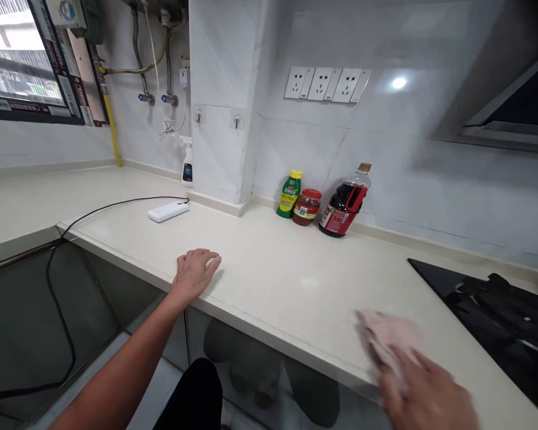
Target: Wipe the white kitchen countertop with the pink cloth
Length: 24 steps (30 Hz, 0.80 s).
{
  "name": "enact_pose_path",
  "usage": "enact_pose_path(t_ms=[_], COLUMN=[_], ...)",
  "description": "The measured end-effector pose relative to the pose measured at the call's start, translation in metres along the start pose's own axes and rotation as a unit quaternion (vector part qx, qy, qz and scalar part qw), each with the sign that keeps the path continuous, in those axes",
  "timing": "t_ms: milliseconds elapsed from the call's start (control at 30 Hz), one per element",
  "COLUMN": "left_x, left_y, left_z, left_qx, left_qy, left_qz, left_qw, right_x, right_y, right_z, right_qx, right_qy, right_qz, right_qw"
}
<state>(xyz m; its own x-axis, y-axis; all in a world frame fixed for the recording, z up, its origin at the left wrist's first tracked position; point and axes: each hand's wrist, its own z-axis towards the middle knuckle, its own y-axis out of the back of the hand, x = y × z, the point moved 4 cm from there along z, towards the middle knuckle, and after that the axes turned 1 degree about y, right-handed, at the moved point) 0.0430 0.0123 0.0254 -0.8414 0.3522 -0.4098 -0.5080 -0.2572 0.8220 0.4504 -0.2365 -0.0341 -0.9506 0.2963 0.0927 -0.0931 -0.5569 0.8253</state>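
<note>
On the pale countertop [269, 269], close to its front edge, my left hand [195, 272] rests with its fingers lightly bent and its thumb apart; nothing shows in it. Smeared by motion, my right hand [425, 388] grips a pink cloth [392, 334] at the lower right. The cloth lies against the counter surface, to the left of the black gas stove [475, 316]. Part of the right hand's fingers is blurred against the cloth.
Along the wall stand a green bottle with a yellow cap [289, 194], a red-lidded jar [306, 207] and a large dark sauce bottle [344, 203]. Farther left are a white power bank [168, 211], a black cable [112, 205] and a spray bottle [187, 164]. A range hood [497, 107] overhangs the right.
</note>
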Motion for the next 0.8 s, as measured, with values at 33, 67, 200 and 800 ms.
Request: enact_pose_path(t_ms=[33,67,200,800], left_x=[0.000,0.000,0.001,-0.034], left_y=[0.000,0.000,0.000,0.017], left_z=[0.000,0.000,0.000,-0.050], left_qx=[0.001,0.003,0.007,0.000], left_qy=[-0.001,-0.002,-0.002,-0.047], left_qz=[-0.002,-0.003,0.004,-0.115], left_qw=[1.000,1.000,1.000,0.992], right_x=[0.036,0.073,0.208,0.046], right_y=[0.000,-0.001,-0.004,-0.027], right_z=[0.001,0.003,0.018,0.073], right_qx=[-0.004,0.007,0.093,0.062], right_qy=[0.015,0.032,0.089,0.033], right_qz=[0.010,0.032,0.203,0.239], right_qw=[1.000,0.999,0.971,0.968])
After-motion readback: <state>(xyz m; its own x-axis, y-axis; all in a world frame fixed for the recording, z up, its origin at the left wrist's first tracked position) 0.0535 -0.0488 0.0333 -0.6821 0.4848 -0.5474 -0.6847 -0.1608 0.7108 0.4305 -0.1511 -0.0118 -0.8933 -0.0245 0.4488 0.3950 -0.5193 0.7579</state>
